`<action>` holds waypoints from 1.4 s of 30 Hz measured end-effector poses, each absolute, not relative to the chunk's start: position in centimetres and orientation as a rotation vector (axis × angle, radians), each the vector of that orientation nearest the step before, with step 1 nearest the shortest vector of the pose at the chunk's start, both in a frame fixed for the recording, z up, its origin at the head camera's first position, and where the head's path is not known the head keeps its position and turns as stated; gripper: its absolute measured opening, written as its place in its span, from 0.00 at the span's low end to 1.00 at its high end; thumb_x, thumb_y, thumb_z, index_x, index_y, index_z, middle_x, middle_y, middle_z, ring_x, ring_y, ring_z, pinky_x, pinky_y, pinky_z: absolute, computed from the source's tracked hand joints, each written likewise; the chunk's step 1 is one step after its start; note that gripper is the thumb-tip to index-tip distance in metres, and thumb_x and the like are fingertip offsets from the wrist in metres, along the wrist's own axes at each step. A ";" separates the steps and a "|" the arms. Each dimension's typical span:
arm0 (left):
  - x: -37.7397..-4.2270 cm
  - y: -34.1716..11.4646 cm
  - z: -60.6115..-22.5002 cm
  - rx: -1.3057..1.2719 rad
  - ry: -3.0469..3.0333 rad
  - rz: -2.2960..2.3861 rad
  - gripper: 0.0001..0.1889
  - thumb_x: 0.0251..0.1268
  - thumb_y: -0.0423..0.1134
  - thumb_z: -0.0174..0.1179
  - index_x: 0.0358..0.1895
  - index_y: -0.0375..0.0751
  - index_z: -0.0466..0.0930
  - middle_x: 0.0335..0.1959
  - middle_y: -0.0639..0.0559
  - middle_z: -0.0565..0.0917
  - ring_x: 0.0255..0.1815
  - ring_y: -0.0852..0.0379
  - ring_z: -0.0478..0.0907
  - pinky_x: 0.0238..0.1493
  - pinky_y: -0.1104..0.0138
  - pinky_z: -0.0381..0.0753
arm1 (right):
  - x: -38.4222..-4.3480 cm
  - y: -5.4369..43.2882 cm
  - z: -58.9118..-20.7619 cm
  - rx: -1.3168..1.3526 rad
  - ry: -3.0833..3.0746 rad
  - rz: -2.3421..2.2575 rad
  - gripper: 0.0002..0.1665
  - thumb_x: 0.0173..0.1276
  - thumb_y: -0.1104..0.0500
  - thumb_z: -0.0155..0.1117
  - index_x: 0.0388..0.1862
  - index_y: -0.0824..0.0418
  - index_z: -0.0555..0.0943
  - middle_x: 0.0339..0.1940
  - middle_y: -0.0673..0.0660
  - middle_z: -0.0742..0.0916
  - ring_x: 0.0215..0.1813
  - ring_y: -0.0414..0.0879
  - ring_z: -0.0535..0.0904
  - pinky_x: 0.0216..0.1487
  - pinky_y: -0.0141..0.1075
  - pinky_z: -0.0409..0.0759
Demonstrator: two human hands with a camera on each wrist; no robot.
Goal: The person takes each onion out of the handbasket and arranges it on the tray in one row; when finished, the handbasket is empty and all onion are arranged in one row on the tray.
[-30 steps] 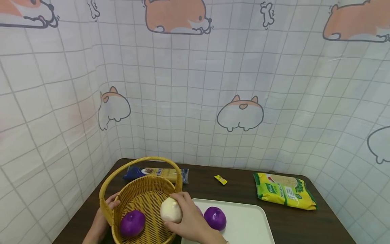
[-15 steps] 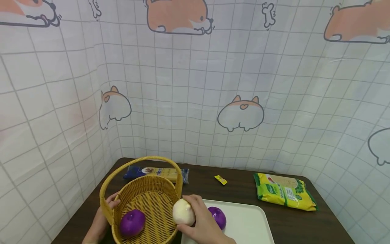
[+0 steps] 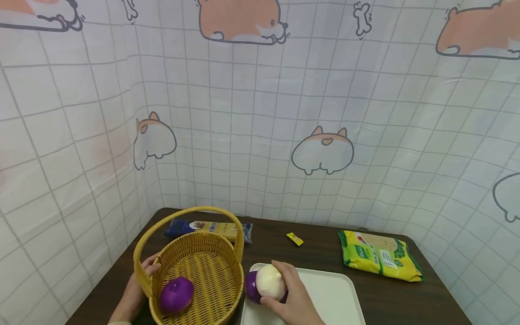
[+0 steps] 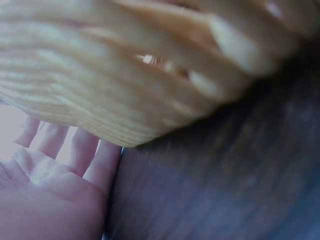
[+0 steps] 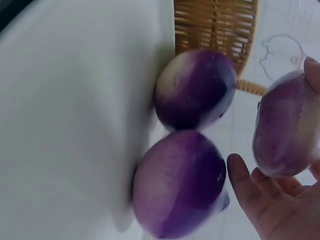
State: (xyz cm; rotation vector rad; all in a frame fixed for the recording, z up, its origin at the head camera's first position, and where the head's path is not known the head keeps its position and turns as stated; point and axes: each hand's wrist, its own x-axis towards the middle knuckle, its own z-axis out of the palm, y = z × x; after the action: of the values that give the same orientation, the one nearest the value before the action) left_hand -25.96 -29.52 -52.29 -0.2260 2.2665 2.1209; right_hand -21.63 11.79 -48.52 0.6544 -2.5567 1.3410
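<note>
My right hand [image 3: 294, 295] holds a round purple-and-white vegetable [image 3: 271, 280], turnip-like, by its sides with thumb and fingers, over the left part of the white tray [image 3: 331, 295]. Two similar vegetables are on the tray beneath and behind it, one of them [image 3: 252, 287] partly hidden; the right wrist view shows this pair [image 5: 196, 90] touching, apart from the held one. My left hand [image 3: 136, 289] lies against the outer left side of the wicker basket [image 3: 211, 282]. In the left wrist view its fingers [image 4: 82, 150] look fairly straight, with tips hidden by the wicker. One purple vegetable [image 3: 176, 294] sits inside the basket.
Behind the basket lies a blue-and-yellow packet [image 3: 219, 229]. A small yellow sachet [image 3: 294, 239] is on the dark table [image 3: 280, 230] past the tray, and a yellow-green bag [image 3: 379, 256] lies to the right. The basket's tall handle [image 3: 203, 209] arches upward.
My right hand has moved right with the vegetable, from above the basket's right side to over the tray. The left hand stays against the basket.
</note>
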 end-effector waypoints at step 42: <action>-26.2 -29.8 -52.5 -0.277 2.296 2.075 0.29 0.78 0.45 0.43 0.77 0.41 0.53 0.74 0.38 0.60 0.55 0.64 0.73 0.48 0.72 0.76 | -22.6 20.8 -50.4 -0.058 -2.596 1.452 0.50 0.54 0.47 0.78 0.71 0.60 0.66 0.65 0.66 0.75 0.61 0.60 0.73 0.55 0.54 0.77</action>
State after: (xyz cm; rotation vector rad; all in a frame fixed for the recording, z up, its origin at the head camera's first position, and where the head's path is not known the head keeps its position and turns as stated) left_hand -26.16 -29.76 -52.53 -0.2774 2.2959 2.0754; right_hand -22.60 20.82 -50.41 -0.0585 -2.5964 1.4523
